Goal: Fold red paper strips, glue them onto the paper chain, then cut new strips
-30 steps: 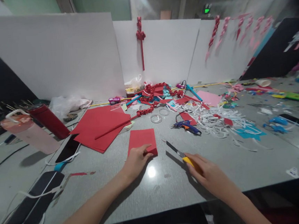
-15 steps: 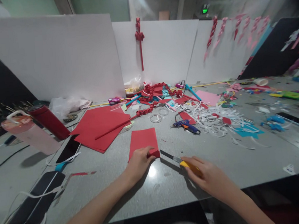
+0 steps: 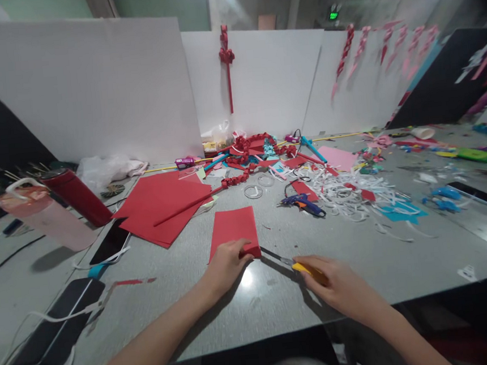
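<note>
A folded piece of red paper (image 3: 234, 224) lies on the grey table in front of me, its near edge bent up into a fold. My left hand (image 3: 230, 263) grips that folded edge, thumb and fingers closed on it near the right corner. In my right hand (image 3: 335, 279) is a yellow-handled utility knife (image 3: 304, 269), its long dark blade pointing left. The blade's tip is at the right end of the paper's fold; whether it is inside the fold I cannot tell.
Larger red sheets (image 3: 164, 203) lie behind on the left, near a red flask (image 3: 78, 197) and a pink bottle (image 3: 48, 219). A blue glue gun (image 3: 303, 204) and a heap of white paper strips (image 3: 350, 187) are back right. A power bank (image 3: 57, 323) with cables sits front left.
The knife's blade tip has shifted very slightly at the fold's right end. Both hands stay nearly in place; the whole view has tilted a little.
</note>
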A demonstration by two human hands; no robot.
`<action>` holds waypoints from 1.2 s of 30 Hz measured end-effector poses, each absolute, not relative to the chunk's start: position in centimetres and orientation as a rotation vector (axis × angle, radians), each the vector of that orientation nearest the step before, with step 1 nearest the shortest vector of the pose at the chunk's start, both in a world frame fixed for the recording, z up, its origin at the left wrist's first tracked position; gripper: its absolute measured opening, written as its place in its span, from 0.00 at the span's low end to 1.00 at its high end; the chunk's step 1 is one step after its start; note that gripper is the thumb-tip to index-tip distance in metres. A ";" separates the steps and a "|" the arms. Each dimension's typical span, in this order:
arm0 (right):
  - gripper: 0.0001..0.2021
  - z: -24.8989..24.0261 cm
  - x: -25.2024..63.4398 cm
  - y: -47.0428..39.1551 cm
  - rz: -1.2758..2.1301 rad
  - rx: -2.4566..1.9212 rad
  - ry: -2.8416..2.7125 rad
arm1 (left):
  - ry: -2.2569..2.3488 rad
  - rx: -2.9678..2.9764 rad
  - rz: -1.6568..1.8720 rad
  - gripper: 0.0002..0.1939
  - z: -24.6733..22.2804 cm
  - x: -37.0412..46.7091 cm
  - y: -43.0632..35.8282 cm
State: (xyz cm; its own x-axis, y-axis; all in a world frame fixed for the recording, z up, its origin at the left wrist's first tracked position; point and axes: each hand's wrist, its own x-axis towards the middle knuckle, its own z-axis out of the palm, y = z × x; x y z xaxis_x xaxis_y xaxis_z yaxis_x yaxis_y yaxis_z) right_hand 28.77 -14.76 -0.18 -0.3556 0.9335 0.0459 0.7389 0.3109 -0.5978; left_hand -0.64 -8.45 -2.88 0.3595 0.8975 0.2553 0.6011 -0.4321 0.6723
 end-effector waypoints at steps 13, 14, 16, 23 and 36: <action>0.17 0.3 28.7 -15.4 0.743 -1.495 -2.222 | 1.299 2.253 0.803 0.10 -3.3 -0.8 -8.3; 0.17 0.2 28.8 -15.5 0.738 -1.498 -2.225 | 1.300 2.253 0.802 0.10 -3.3 -0.8 -8.3; 0.17 0.2 28.9 -15.6 0.730 -1.505 -2.227 | 1.299 2.251 0.794 0.10 -3.3 -0.8 -8.3; 0.17 0.6 28.5 -15.9 0.743 -1.508 -2.223 | 1.309 2.258 0.767 0.10 -3.2 -0.8 -8.2; 0.18 0.6 28.4 -16.6 0.710 -1.517 -2.230 | 1.303 2.271 0.768 0.10 -3.4 -0.9 -8.3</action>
